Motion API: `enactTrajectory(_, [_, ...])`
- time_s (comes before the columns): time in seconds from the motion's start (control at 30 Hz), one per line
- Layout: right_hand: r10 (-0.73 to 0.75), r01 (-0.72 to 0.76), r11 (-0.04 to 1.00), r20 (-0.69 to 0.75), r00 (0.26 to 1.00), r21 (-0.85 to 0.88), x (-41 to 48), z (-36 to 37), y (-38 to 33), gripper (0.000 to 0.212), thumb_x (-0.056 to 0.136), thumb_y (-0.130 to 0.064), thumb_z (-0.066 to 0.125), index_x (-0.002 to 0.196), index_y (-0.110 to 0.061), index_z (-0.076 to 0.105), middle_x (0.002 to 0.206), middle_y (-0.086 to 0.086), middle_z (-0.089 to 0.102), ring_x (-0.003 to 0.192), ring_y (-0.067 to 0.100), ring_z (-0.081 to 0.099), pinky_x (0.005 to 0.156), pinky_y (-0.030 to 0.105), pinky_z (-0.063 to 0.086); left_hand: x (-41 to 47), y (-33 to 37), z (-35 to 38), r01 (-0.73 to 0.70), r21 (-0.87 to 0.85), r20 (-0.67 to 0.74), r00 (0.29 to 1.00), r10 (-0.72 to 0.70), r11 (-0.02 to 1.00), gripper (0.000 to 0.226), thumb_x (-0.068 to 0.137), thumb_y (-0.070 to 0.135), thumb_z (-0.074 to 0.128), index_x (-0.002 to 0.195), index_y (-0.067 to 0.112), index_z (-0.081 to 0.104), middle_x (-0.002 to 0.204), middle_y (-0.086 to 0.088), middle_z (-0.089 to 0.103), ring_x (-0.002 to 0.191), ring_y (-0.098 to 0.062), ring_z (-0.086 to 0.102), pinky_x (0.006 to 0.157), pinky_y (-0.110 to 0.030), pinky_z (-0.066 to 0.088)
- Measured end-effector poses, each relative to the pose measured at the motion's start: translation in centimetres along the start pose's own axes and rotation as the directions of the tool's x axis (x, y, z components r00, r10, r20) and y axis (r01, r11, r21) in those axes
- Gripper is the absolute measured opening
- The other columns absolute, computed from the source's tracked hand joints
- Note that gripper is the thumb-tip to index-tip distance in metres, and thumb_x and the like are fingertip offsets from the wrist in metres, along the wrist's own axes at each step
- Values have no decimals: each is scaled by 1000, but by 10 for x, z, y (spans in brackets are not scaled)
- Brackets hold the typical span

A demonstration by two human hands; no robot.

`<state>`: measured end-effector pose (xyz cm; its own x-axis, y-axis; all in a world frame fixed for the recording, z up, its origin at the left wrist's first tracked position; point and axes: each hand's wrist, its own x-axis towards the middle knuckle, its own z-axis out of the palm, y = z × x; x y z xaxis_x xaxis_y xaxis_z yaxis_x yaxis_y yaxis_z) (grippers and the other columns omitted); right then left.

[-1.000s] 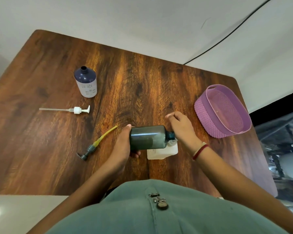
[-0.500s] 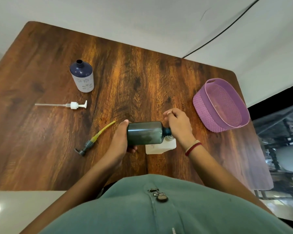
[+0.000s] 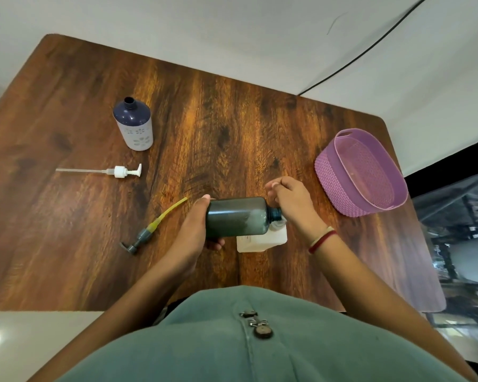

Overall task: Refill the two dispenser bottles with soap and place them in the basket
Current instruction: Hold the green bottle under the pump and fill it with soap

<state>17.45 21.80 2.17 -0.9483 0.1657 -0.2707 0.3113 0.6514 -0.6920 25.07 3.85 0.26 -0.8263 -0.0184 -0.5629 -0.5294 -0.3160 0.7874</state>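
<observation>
The green bottle [image 3: 236, 216] is up off the worktop [image 3: 232, 133], lying on its side between the two hands at the near edge. The left hand [image 3: 189, 235] grips its base end, thumb over the top and fingers curled under. The right hand [image 3: 293, 205] sits at the neck end with its fingers curled in. I cannot tell whether it pinches the neck or only steadies it. The bottle's long axis runs left to right, roughly level. Its base points left towards the grey pump [image 3: 145, 232] and its dark neck points right, resting over the mouth of the white jug [image 3: 260, 239] that stands just beneath. Pale residue clings inside the shoulder. Compared with half a second ago, little differs. The bottle keeps the same tilt over the jug, both hands keep their places, and nothing else on the worktop has moved. The blue bottle [image 3: 134, 125] stands upright and uncapped at the far left, and its white pump [image 3: 119, 171] lies flat just in front of it. The grey pump's yellow tube ends just beside the left thumb. The basket [image 3: 329, 172] sits to the right, near the right hand but apart from it.
</observation>
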Motion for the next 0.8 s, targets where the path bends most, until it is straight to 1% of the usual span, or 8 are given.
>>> enactTrajectory(0.1, [-5, 8, 996, -27, 1000, 86, -3, 5, 2, 30, 98, -16, 40, 80, -28, 62, 87, -1, 64, 80, 19, 59, 80, 45, 51, 2, -1, -2, 0, 0, -2, 1000, 0, 1000, 36, 96, 52, 35, 96, 22, 55, 77, -11, 63, 48, -11, 59, 44, -22, 46])
enactTrajectory(0.17, [-16, 26, 995, -103, 995, 94, -8, 10, 6, 30, 98, -16, 40, 82, -27, 62, 85, -2, 64, 78, 15, 58, 73, 36, 49, 3, -2, -3, 8, 10, -20, 1000, -8, 1000, 34, 96, 52, 36, 94, 23, 55, 78, -11, 63, 47, -10, 59, 44, -22, 47])
enactTrajectory(0.23, [-13, 20, 998, -110, 994, 59, -7, 10, 8, 27, 98, -16, 40, 85, -27, 61, 85, -3, 63, 74, 13, 57, 68, 31, 46, 2, -3, -2, 24, 3, -37, 999, -24, 1000, 34, 96, 52, 37, 92, 23, 55, 78, -10, 63, 48, -11, 59, 44, -22, 46])
enactTrajectory(0.4, [23, -27, 996, 49, 999, 86, 5, 3, 4, 30, 98, -15, 40, 79, -29, 59, 82, -7, 58, 81, 14, 54, 80, 36, 46, 5, -5, -2, 27, -9, 6, 1000, -27, 1000, 37, 95, 54, 36, 96, 22, 56, 81, -11, 65, 49, -12, 60, 44, -22, 45])
enactTrajectory(0.47, [39, -44, 990, 45, 998, 137, 2, 7, 7, 33, 99, -14, 38, 78, -27, 60, 87, -4, 59, 89, 16, 55, 85, 36, 46, 6, -4, -2, 27, -18, -7, 1000, -27, 999, 35, 95, 54, 37, 94, 24, 55, 80, -11, 64, 48, -11, 59, 44, -22, 45])
enactTrajectory(0.57, [78, -80, 982, 22, 997, 173, -1, 11, 9, 34, 100, -12, 37, 79, -25, 61, 96, 3, 58, 95, 21, 53, 91, 42, 45, 5, -4, -1, 46, -17, -32, 998, -46, 999, 31, 96, 51, 38, 92, 24, 52, 80, -11, 62, 47, -11, 58, 44, -22, 45])
enactTrajectory(0.7, [72, -87, 983, 96, 993, 162, 1, 4, 1, 33, 100, -12, 37, 80, -23, 60, 92, -4, 56, 100, 17, 49, 100, 41, 41, 5, -1, -1, 43, -29, -7, 999, -44, 999, 32, 95, 52, 38, 92, 23, 53, 78, -11, 63, 47, -11, 59, 44, -22, 45])
enactTrajectory(0.8, [41, -52, 977, 55, 998, 205, -1, 3, 1, 31, 101, -13, 39, 83, -19, 63, 94, -2, 59, 97, 16, 52, 99, 42, 42, 6, 1, -1, 18, -22, 4, 1000, -18, 1000, 32, 95, 54, 38, 93, 25, 53, 83, -10, 63, 47, -10, 59, 44, -21, 46])
